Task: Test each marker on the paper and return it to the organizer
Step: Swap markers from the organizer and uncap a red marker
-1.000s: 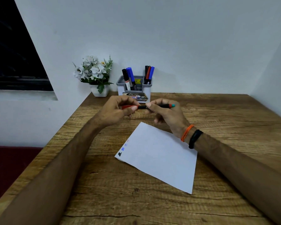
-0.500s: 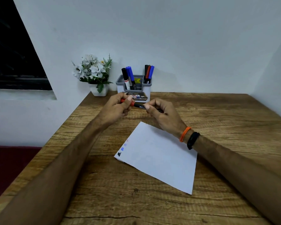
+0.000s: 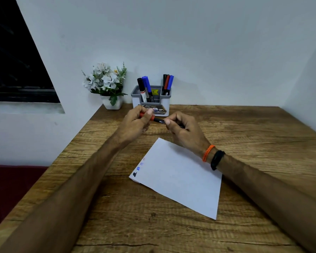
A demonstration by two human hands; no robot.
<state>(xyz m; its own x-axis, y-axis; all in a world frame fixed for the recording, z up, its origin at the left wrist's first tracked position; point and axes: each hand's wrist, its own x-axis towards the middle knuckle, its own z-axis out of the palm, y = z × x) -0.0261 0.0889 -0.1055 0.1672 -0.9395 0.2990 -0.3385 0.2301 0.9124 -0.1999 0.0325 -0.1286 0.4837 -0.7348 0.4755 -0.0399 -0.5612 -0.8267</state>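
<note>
Both hands hold one marker [image 3: 158, 120] above the table, in front of the grey organizer [image 3: 150, 101]. My left hand [image 3: 135, 123] grips its red cap end; my right hand [image 3: 182, 130] grips the black barrel. The cap sits against the barrel. A white paper [image 3: 181, 178] lies below the hands, with small blue, black and faint red test marks near its left corner. The organizer holds a black and a blue marker [image 3: 146, 89] on its left side and three thinner markers [image 3: 167, 84] on its right.
A white pot of artificial flowers [image 3: 108, 84] stands left of the organizer against the wall. The wooden table [image 3: 244, 128] meets walls at the back and right. Its left edge drops off beside a dark red surface [image 3: 13, 189].
The marker's far end has tilted down into my right hand, and the hands have drawn closer together with the red cap against the barrel. Both hands shifted slightly toward the organizer.
</note>
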